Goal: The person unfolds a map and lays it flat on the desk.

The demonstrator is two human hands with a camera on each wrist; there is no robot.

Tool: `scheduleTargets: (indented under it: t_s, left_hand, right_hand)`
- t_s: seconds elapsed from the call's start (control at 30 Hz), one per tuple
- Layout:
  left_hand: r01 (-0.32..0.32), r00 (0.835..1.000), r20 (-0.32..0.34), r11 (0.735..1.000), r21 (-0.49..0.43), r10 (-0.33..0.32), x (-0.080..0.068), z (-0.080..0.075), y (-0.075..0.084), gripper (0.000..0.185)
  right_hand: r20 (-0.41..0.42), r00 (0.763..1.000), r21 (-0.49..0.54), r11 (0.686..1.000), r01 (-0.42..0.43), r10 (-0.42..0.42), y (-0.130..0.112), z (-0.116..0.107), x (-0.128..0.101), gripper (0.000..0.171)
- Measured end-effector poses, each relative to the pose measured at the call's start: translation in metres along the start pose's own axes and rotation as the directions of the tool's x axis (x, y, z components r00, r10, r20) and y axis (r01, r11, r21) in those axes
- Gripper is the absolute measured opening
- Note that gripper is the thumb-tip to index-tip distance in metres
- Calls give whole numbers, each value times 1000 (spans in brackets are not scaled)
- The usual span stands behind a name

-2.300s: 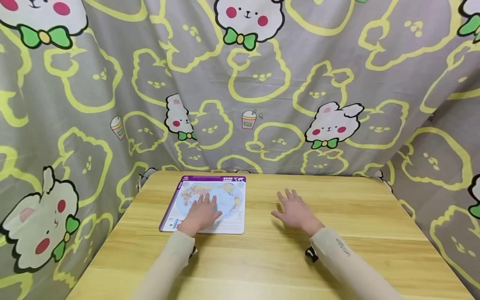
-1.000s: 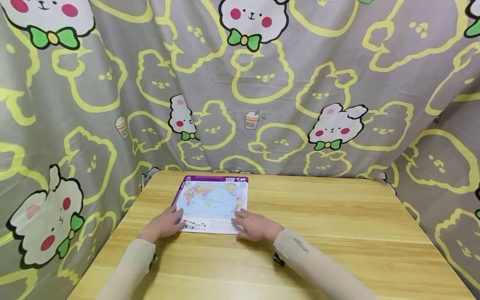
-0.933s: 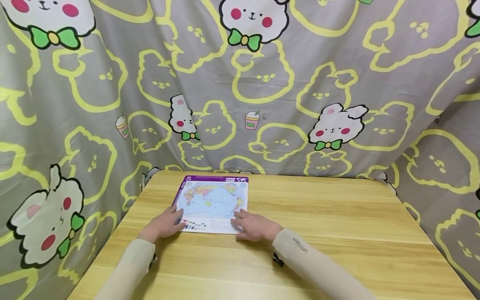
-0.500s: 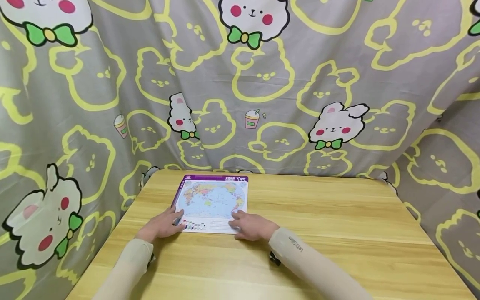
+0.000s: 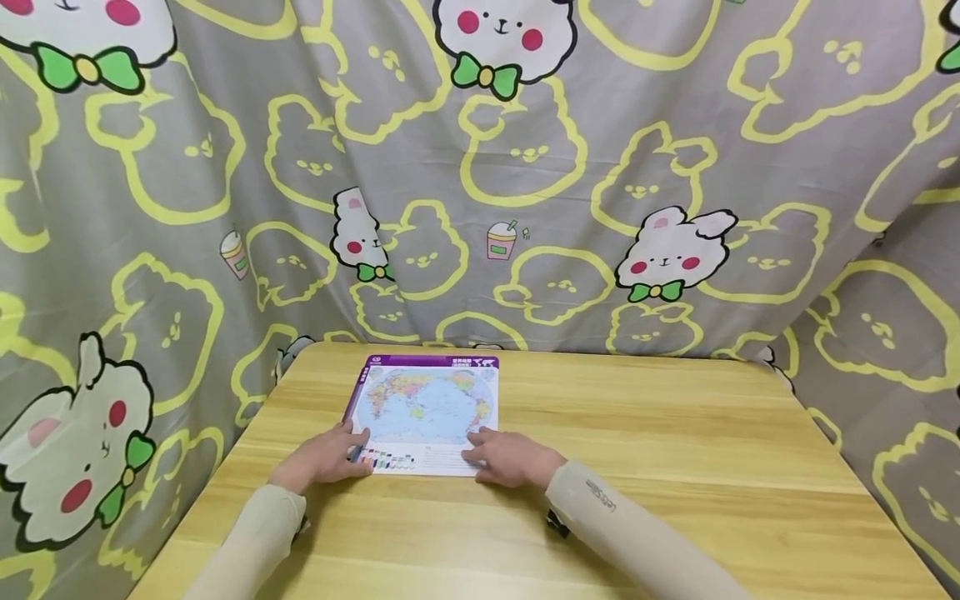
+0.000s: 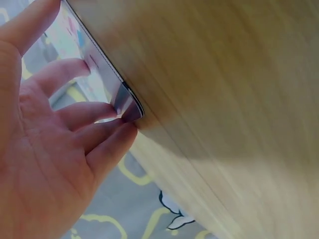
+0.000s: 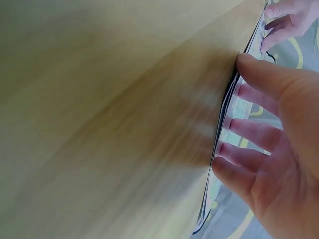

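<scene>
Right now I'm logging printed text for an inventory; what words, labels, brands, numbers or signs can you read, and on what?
"Let'sSlim", slightly blurred: on the right sleeve.
White characters on the map board's purple header: too small to read.
Side-strip characters and header mark at its left: too blurred.
Map labels, colour key and printed lines: unreadable.
No number is legible.

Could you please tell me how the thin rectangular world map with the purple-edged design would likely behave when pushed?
The purple-edged rectangular world map would probably slide rather than roll or tip, since it lies flat on the yellow wood-grain table. Its thin edge suggests it is light for its size. Its shiny face may feel slippery.
</scene>
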State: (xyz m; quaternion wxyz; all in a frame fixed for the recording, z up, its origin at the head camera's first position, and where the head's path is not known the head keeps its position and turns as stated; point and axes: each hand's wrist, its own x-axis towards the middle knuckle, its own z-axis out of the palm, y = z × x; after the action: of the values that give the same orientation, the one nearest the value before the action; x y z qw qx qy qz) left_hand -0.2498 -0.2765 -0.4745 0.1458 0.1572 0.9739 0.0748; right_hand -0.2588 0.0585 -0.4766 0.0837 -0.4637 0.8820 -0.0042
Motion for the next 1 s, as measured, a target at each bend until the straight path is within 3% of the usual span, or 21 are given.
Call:
scheduleTargets:
  t_s: [0.47, 1.0]
  left_hand:
    - [2, 1000, 8, 997, 74, -2, 2, -1, 24, 74]
    - [-21, 1000, 5, 994, 112, 21, 7, 2, 37, 73]
  right_hand:
    - [4, 1000, -28, 1000, -2, 2, 5, 2, -13, 37]
    - [-1, 1000, 6, 1000, -27, 27, 9, 4, -29, 40]
